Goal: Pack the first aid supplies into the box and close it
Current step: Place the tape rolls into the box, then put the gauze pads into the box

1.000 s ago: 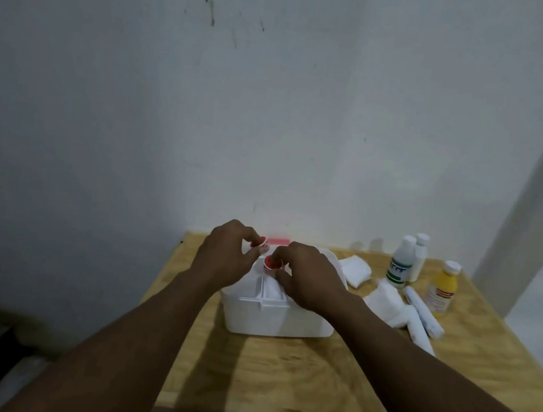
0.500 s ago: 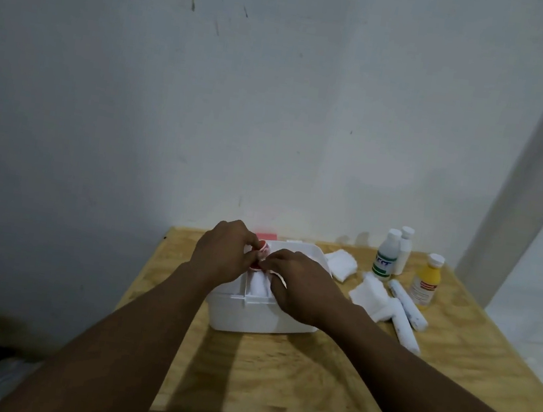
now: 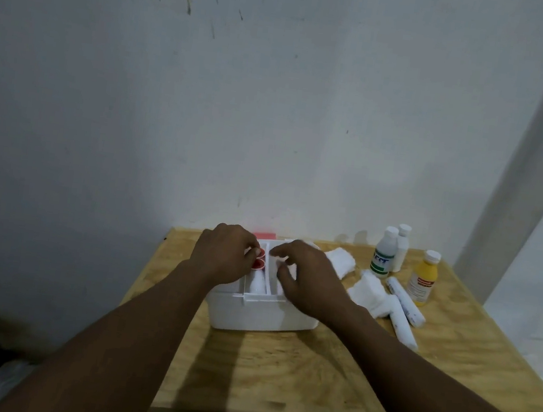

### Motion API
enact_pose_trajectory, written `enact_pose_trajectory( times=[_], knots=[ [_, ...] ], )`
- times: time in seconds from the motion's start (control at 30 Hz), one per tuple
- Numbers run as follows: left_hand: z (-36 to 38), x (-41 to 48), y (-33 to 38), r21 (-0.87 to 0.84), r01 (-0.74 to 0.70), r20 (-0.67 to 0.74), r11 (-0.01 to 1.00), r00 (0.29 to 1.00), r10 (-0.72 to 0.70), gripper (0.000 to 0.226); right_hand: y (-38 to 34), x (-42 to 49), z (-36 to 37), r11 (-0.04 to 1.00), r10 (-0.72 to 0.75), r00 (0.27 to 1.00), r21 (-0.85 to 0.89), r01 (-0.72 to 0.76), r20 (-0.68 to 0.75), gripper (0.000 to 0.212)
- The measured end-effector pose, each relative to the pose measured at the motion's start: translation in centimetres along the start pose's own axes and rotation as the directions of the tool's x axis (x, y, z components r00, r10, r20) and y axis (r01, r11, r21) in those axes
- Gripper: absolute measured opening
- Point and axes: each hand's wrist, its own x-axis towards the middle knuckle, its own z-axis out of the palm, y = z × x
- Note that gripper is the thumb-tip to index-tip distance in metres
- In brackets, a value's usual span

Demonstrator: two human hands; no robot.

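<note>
Right of the box (image 3: 259,315), loose rolls (image 3: 404,303) lie nearest my right hand (image 3: 308,280), its grip open; left hand (image 3: 222,254) pinches red-capped tubes (image 3: 259,259).

White box (image 3: 263,313) open at table centre, two red-capped items (image 3: 258,262) inside left compartment. To its right, unpacked: gauze pads (image 3: 342,262), bandage rolls (image 3: 404,301) lying flat. Far right, upright: two white bottles (image 3: 385,252), one yellow bottle (image 3: 421,282).
</note>
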Motion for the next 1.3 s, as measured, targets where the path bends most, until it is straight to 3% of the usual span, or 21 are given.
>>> enact_pose_trajectory(
  times=[0.17, 0.27, 0.37, 0.53, 0.7, 0.9, 1.03, 1.17, 1.3],
  knots=[
    [-1.2, 1.3, 2.0, 0.055, -0.029, -0.098, 0.998, 0.995, 0.034, 0.028, 3.9, 0.6, -4.9, 0.981, 0.167, 0.955, -0.054, -0.186, -0.247, 0.017],
    [-0.7, 2.9, 4.7, -0.011, -0.079, -0.072, 0.997, 0.994, 0.078, 0.025, 7.0, 0.1, -7.9, 0.919, 0.354, 0.915, -0.111, -0.379, -0.194, 0.016],
    [0.5, 4.9, 8.2, -0.043, -0.132, 0.012, 0.99, 0.991, 0.133, 0.028, 9.5, -1.3, -8.8, 0.863, 0.449, 0.886, -0.2, -0.464, -0.117, 0.02],
    [3.4, 8.6, 13.3, 0.052, -0.194, 0.254, 0.98, 0.951, 0.175, 0.036, 11.1, -3.3, -7.2, 0.863, 0.433, 0.902, -0.288, -0.414, 0.001, 0.034],
    [6.7, 11.1, 15.7, 0.187, -0.195, 0.431, 0.963, 0.897, 0.099, 0.039, 12.2, -3.4, -5.6, 0.858, 0.439, 0.898, -0.307, -0.411, 0.025, 0.028],
    [9.2, 12.3, 15.7, 0.215, -0.157, 0.479, 0.964, 0.877, 0.036, 0.045, 13.7, -3.7, -5.9, 0.895, 0.409, 0.912, -0.211, -0.393, 0.039, 0.018],
    [9.4, 12.2, 15.6, 0.207, -0.163, 0.5, 0.965, 0.865, 0.039, 0.03, 14.1, -3.6, -6.6, 0.9, 0.418, 0.907, -0.162, -0.404, 0.056, 0.016],
    [8.7, 12.5, 15.5, 0.142, -0.127, 0.524, 0.982, 0.851, 0.034, 0.036, 14.2, -3.2, -7.0, 0.896, 0.44, 0.896, -0.097, -0.433, 0.067, 0.017],
    [8.5, 12.9, 15.4, 0.041, -0.044, 0.568, 0.998, 0.823, 0.013, 0.024, 14.2, -3.1, -7.1, 0.89, 0.456, 0.887, -0.057, -0.453, 0.068, 0.016]
  ],
)
